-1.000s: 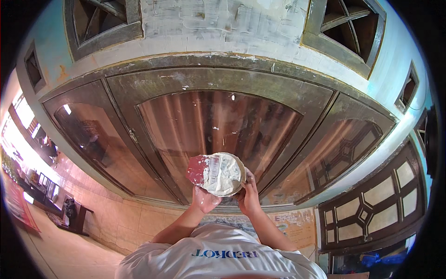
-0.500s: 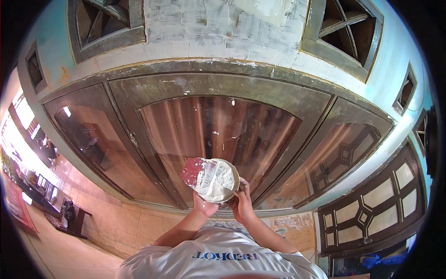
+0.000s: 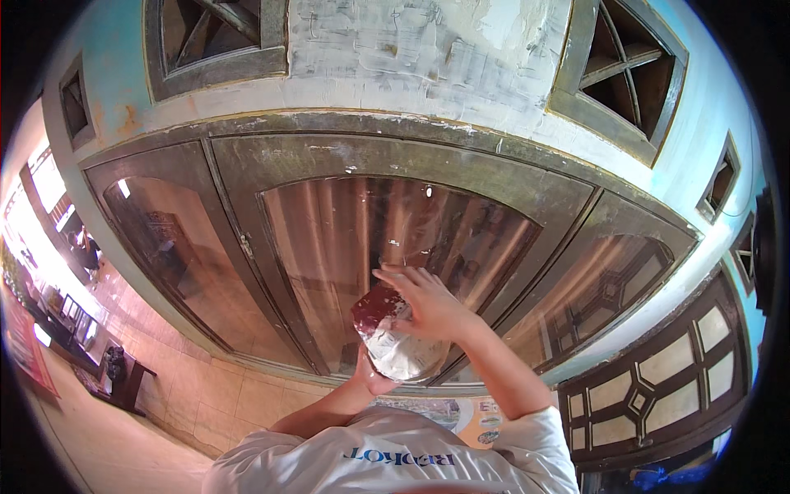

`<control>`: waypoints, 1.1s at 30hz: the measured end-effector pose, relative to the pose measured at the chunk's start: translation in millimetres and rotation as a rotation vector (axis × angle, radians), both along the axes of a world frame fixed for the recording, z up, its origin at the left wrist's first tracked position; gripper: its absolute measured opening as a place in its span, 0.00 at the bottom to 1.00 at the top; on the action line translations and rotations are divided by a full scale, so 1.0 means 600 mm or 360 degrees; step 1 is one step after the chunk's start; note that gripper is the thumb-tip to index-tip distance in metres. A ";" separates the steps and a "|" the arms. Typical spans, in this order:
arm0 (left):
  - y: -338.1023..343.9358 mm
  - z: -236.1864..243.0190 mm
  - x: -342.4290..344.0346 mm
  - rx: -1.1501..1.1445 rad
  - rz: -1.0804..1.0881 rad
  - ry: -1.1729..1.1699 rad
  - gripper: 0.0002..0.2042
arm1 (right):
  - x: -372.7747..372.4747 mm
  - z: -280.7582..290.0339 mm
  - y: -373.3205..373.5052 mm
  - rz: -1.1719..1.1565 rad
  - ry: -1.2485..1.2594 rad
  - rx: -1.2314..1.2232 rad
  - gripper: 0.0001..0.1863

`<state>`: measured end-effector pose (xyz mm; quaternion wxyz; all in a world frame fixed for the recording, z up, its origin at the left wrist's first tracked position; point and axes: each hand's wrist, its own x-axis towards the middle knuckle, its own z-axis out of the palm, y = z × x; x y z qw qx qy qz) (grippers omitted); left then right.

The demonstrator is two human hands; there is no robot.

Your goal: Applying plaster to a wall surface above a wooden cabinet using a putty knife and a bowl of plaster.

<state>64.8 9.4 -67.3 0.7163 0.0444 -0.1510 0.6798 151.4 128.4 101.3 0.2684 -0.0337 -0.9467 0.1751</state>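
A round tub [image 3: 430, 379] of white paste is held in front of my chest by my left hand [image 3: 374, 379], which cups it from the lower left. Across its top lies a dark red, flat scraper [image 3: 380, 308], smeared with white and jutting out to the upper left. My right hand [image 3: 424, 300] is over the scraper and the tub's far side, its fingers stretched out and slightly apart. The right thumb is hidden, and whether this hand touches the scraper cannot be made out.
Facing me is a brown wooden window frame [image 3: 403, 152] with glass panes and curtains behind. Above it, the wall [image 3: 395, 53] has patchy white coating between lattice vents [image 3: 625, 66]. A dark panelled door [image 3: 650, 395] stands at right. Tiled floor [image 3: 222, 399] and a small dark table [image 3: 132, 395] are at left.
My right hand has left the tub's right side and swung up and over it, fingers stretched. The tub and scraper have moved slightly right and down, still in my left hand.
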 end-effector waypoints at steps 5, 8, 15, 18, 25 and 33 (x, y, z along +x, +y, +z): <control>-0.006 0.002 -0.006 -0.0348 -0.0091 0.0266 0.26 | -0.052 -0.017 0.022 0.0264 -0.0788 0.0140 0.45; -0.008 -0.008 -0.015 -0.0267 -0.0012 0.0125 0.29 | -0.071 0.016 0.008 0.0256 -0.0953 0.0181 0.40; 0.003 0.091 -0.040 -0.0262 0.0210 0.0326 0.27 | -0.073 0.086 0.013 0.0336 -0.0751 0.0086 0.20; 0.009 0.116 -0.058 -0.0297 0.0406 0.0274 0.28 | -0.065 0.118 0.002 0.0355 -0.0594 0.0131 0.15; 0.008 0.172 -0.083 0.0038 0.0459 0.0334 0.27 | -0.056 0.136 -0.010 0.0249 -0.0214 0.0176 0.13; 0.011 0.183 -0.098 0.0169 0.0506 0.0321 0.28 | -0.044 0.180 -0.018 0.0110 -0.0478 0.0308 0.12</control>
